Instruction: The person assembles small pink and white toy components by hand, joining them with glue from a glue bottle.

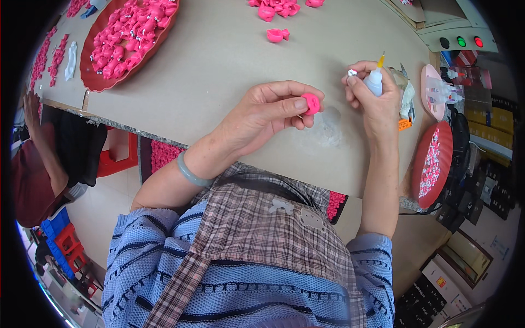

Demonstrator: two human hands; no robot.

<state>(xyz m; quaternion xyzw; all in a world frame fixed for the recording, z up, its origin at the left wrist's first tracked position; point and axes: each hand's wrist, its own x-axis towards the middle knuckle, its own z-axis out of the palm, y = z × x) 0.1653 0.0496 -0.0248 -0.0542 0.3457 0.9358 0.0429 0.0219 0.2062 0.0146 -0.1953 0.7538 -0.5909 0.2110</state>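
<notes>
Between left hand (273, 106) fingertips, rounded pink plastic piece (312, 103) being clamped; right hand (376, 101) pinching small white piece (351, 72), cradling pale yellow-tipped plastic bottle (374, 83), likely keeping it handy.

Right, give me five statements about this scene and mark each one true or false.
1. The left hand holds a small pink piece. True.
2. The right hand is empty. False: it holds a small bottle with a yellow tip, plus a tiny whitish piece at the fingertips.
3. The large red bowl at the upper left is filled with pink pieces. True.
4. The bracelet is worn on the right arm. False: it is on the left.
5. The pale pink dish at the right holds only loose pink pieces. False: translucent bottles lie in it.
</notes>
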